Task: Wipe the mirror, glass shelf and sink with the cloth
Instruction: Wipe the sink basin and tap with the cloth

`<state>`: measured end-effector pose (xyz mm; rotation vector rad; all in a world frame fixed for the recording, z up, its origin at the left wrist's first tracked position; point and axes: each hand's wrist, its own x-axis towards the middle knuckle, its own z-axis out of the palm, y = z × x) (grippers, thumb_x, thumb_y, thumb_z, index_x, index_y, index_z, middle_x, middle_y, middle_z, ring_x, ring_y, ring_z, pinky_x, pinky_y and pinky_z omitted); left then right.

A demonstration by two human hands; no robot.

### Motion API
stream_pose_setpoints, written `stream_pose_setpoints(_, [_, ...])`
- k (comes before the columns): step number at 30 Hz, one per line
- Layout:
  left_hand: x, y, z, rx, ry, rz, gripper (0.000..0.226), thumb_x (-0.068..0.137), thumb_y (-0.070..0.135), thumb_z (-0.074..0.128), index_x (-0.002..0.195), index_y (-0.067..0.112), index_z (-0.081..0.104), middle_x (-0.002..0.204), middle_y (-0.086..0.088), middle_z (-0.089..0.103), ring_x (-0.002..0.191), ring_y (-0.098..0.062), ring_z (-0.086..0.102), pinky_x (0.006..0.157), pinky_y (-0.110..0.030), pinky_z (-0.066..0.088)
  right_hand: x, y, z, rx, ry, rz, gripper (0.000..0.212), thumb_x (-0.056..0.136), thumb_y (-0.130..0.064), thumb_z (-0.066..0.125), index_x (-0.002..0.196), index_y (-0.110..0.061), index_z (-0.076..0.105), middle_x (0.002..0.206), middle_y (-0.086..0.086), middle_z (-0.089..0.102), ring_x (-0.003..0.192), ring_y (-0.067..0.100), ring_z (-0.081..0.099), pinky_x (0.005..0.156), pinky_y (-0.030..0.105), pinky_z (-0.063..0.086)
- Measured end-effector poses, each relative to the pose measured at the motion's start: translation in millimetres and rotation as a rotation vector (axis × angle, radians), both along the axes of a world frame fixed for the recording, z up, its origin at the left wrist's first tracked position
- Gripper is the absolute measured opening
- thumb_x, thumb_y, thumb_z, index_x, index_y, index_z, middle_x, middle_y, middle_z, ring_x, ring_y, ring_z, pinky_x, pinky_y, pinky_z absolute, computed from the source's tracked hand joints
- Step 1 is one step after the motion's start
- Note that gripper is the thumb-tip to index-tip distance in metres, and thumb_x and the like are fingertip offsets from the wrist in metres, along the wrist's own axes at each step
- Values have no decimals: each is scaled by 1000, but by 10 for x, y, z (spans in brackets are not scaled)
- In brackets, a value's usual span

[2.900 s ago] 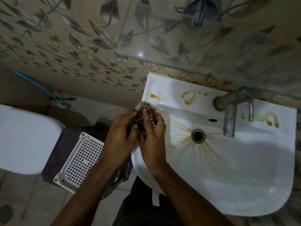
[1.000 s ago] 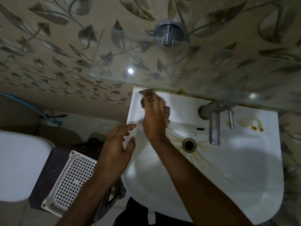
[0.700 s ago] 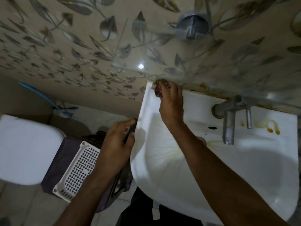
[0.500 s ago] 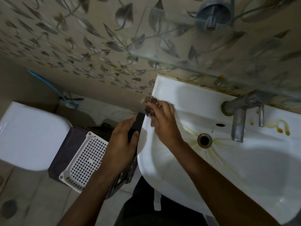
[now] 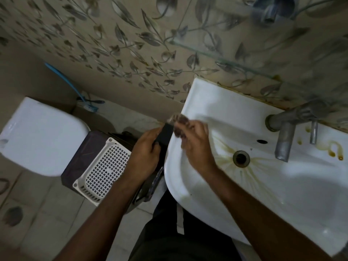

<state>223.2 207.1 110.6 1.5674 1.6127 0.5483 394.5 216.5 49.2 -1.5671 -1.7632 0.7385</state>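
The white sink [image 5: 216,102] fills the right side, with brown streaks around its drain [image 5: 241,158] and rust marks [image 5: 333,149] right of the tap. My right hand [image 5: 195,147] grips a bunched dark patterned cloth [image 5: 178,124] and presses it on the sink's left rim. Just outside that rim lies my left hand [image 5: 146,151], its fingers reaching along a dark object below the sink edge; it holds no cloth. The glass shelf [image 5: 226,62] juts from the wall above the sink. No mirror is in view.
A metal tap [image 5: 282,142] stands over the basin at the back right. Left of the sink are a white perforated basket [image 5: 101,166] on a dark stool, a white toilet [image 5: 41,136] and a blue brush [image 5: 64,80] against the leaf-patterned wall.
My right hand swept the cloth up to the sink's back left corner, then back down along the left rim. The two brown stains at the back left have gone. My left hand moved to the outer rim.
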Motion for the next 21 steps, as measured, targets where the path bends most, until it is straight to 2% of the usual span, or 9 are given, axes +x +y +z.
stream_pose_setpoints(3, [-11,-98,-20,-36,7,-17,46,90,6,44,133,14,59,129,0,59,120,-13,53,105,-20,35,-68,-588,21,-2,17,143,60,84,14,53,135,-16,63,126,6,53,119,20,45,88,22,49])
stream_pose_setpoints(5, [25,-180,-3,-44,-23,-24,46,92,7,44,133,23,57,128,4,58,118,-5,51,105,-17,36,-47,-588,59,18,8,190,70,76,23,55,135,-13,63,130,5,54,120,26,47,94,27,49])
stream_pose_setpoints(7, [75,-246,13,-44,-53,-14,48,94,3,47,132,31,55,127,10,57,117,-1,51,104,-17,39,13,-327,74,41,-25,171,66,75,24,57,131,-12,65,130,6,55,120,28,48,101,35,46])
stream_pose_setpoints(9, [109,-287,-9,-53,-31,16,48,94,2,50,137,23,54,130,5,56,120,-9,52,103,-27,43,71,-16,61,63,-83,83,59,79,19,59,128,-13,67,129,7,55,119,28,47,102,39,44])
stream_pose_setpoints(11, [136,-323,-10,-46,10,43,47,94,5,51,139,19,52,129,4,54,117,-13,52,99,-31,45,91,191,28,74,-91,-5,61,79,18,60,131,-12,65,129,9,56,117,27,45,101,30,44])
stream_pose_setpoints(14, [160,-378,35,-1,25,80,47,94,5,50,139,19,52,122,12,49,112,-9,51,94,-28,43,51,77,40,71,-49,5,63,77,20,58,132,-9,64,126,13,56,115,18,40,97,4,31])
stream_pose_setpoints(16, [138,-427,27,7,30,102,49,93,3,49,141,18,50,124,10,50,116,-10,51,98,-26,40,29,-256,35,53,2,100,58,79,20,57,129,-9,66,125,13,54,116,17,41,97,9,35])
stream_pose_setpoints(18, [100,-479,-17,-12,52,124,50,93,3,49,142,16,49,133,1,54,122,-15,51,104,-28,38,-17,-663,39,31,17,204,59,80,21,57,130,-10,65,130,8,53,120,24,46,97,25,45])
stream_pose_setpoints(21, [86,-566,-32,-8,49,156,48,94,0,50,139,14,52,135,-3,56,123,-16,52,103,-25,37,-36,-823,27,25,63,289,63,79,20,55,134,-10,63,133,8,56,123,24,47,97,20,46])
